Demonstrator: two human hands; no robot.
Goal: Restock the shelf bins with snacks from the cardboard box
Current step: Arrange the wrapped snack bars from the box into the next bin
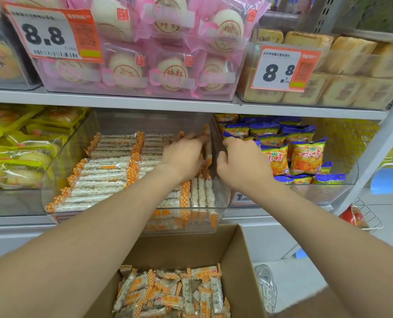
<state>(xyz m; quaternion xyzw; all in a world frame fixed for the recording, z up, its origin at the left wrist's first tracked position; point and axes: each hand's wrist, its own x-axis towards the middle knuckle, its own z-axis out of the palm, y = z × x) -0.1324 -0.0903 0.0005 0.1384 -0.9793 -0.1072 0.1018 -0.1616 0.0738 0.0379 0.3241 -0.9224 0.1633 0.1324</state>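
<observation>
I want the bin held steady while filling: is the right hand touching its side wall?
Touching. Head view: the right hand has its thumb and fingers curled round the top edge of the bin at its right wall, no gap.

The cardboard box [243, 260] sits nearest me, with snack bars [168, 294] in it. Beyond it, the middle bin [62, 157] holds stacked bars [108, 177]. My left hand [181, 154] is inside the bin and my right hand [241, 161] is on its right wall. Chip bags [305, 157] lie to the right.
</observation>
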